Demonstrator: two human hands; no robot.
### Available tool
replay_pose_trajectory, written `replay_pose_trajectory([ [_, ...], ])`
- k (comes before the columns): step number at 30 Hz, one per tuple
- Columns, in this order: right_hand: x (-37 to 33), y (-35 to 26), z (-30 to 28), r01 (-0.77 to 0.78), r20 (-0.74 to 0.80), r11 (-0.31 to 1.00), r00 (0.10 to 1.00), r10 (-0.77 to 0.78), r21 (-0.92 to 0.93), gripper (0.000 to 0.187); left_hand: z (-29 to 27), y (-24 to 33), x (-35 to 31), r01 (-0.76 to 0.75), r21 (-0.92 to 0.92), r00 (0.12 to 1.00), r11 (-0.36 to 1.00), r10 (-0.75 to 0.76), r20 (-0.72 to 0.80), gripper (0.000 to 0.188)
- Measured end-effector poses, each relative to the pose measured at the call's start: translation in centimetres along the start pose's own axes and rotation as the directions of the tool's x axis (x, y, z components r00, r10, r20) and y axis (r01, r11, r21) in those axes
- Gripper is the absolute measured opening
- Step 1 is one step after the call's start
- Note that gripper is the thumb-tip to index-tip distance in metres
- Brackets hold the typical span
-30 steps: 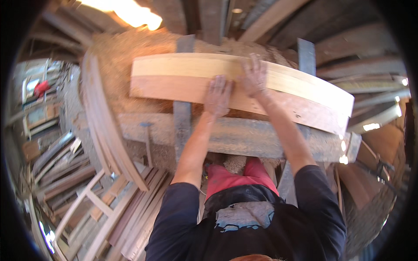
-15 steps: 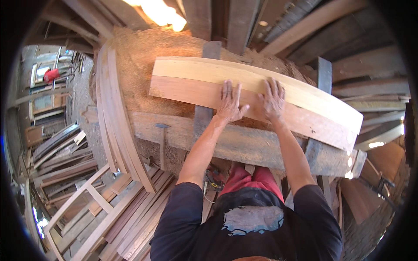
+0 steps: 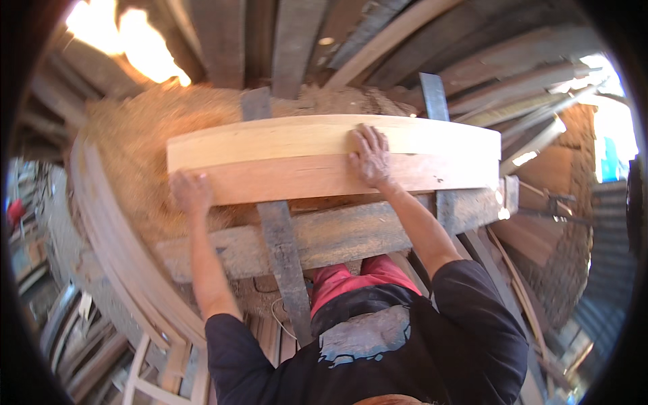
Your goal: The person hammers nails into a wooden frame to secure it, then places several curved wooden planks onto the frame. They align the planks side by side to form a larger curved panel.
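Observation:
Two planks lie side by side, edges meeting, across dark cross-pieces: a pale yellow board (image 3: 270, 138) on the far side and a pinkish board (image 3: 283, 181) on the near side. My left hand (image 3: 192, 194) is at the near left corner of the pinkish board, its fingers closed over that end and slightly blurred. Across the seam, right of the middle, rests my right hand (image 3: 371, 156), palm down with fingers somewhat apart. It touches both boards and grips nothing.
A thick weathered beam (image 3: 337, 233) runs along the near side, crossed by a dark bar (image 3: 283, 250). Sawdust (image 3: 135, 128) is heaped at the far left. Long planks (image 3: 121, 229) lean at the left, and more timber (image 3: 290, 47) stands behind.
My left hand has moved from the middle of the boards to their left end. My right hand has shifted slightly toward the far board. The view has swung right.

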State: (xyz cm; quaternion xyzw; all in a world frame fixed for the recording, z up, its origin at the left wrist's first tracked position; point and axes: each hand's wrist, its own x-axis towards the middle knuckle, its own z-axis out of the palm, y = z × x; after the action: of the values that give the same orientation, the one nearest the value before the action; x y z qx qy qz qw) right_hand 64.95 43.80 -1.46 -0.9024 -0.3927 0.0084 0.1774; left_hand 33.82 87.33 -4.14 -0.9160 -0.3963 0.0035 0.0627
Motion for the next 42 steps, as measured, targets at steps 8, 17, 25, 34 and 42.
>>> replay_pose_trajectory([
  [8,-0.5,0.3,-0.4,-0.047,-0.072,0.999,0.996,0.049,0.022,0.063,1.1,-5.0,8.1,0.419,-0.495,0.882,0.761,-0.213,0.420,0.077],
  [17,-0.1,-0.8,-0.8,-0.055,-0.031,0.996,0.998,0.057,0.076,0.058,2.8,-10.0,9.3,0.453,-0.567,0.857,0.687,-0.163,0.488,0.080],
  [25,-15.3,4.0,-10.2,-0.639,-0.186,0.769,0.757,0.626,-0.017,0.061,-0.9,10.8,3.8,-0.045,-0.291,0.990,0.956,0.004,-0.138,0.092],
  [34,-39.8,14.0,-11.8,-0.971,0.123,-0.048,-0.079,0.989,-0.232,0.063,-8.0,41.9,-11.3,-0.651,-0.386,0.720,0.654,0.693,-0.041,0.082],
  [42,-40.5,13.7,-9.0,-0.996,0.164,-0.077,-0.084,0.983,-0.046,0.065,-7.5,42.6,-12.0,-0.688,-0.211,0.719,0.695,0.692,-0.066,0.080],
])
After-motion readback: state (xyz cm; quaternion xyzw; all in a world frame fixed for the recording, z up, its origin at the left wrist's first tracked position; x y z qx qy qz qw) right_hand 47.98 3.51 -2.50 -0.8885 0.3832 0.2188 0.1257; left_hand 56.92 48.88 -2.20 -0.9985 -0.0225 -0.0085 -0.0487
